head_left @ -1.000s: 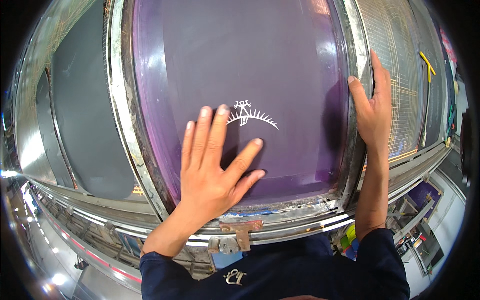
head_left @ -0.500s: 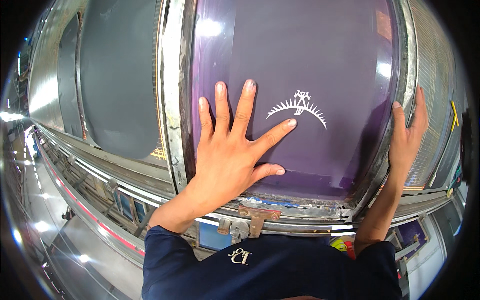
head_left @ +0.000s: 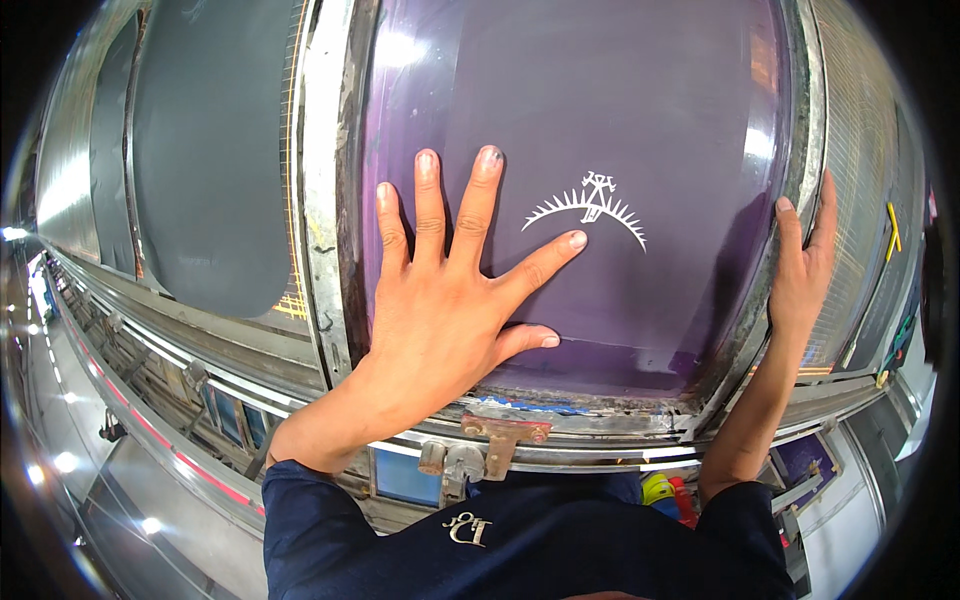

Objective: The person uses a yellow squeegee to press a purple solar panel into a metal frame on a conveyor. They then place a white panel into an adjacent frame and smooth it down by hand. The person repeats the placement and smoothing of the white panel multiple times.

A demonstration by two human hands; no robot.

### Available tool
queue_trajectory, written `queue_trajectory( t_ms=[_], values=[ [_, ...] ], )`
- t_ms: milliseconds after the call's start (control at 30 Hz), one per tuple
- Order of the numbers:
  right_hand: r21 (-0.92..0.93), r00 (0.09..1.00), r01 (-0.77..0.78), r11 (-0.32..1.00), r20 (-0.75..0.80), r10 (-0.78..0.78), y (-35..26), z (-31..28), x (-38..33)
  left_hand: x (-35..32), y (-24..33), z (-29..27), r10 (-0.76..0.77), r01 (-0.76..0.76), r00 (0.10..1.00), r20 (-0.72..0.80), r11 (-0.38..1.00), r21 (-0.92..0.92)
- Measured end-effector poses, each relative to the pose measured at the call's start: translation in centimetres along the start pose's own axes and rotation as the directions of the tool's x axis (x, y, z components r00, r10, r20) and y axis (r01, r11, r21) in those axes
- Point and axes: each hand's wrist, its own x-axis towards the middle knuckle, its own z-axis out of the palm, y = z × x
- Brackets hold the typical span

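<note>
The left hand lies flat on the purple screen, palm down, all fingers spread wide and holding nothing. Its forefinger tip comes just up to the lower edge of the small white fan-shaped design printed near the middle of the screen, while the thumb points right along a faint crease lower down. The fingernails look dark with ink.

The right hand is at the right side of the screen, fingers stretched upward along the metal frame there, pressed against its edge rather than closed round it; its grip is open and empty.

The screen sits in that worn, ink-stained metal frame, straight in front of the person and filling most of the view. At the bottom edge, close to the person's dark blue shirt, a rusty clamp bracket sticks out from the frame. To the left, well apart from the hands, is a grey screen in its own frame.
</note>
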Motion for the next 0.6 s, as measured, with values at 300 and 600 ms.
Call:
queue_trajectory(
  t_ms=[300, 600],
  values=[
    [0.025, 1.0, 0.006, 1.0, -0.001, -0.006, 0.0, 0.0, 0.0, -0.1, -0.1, 0.2, 0.01, -0.01, 1.0, -0.011, 1.0, -0.002],
    [-0.024, 1.0, 0.005, 1.0, 0.007, -0.005, -0.3, -0.7, 0.9, 0.7, 0.1, -1.4, 0.039, -0.037, 0.998, -0.059, 0.999, 0.039]
  ],
)
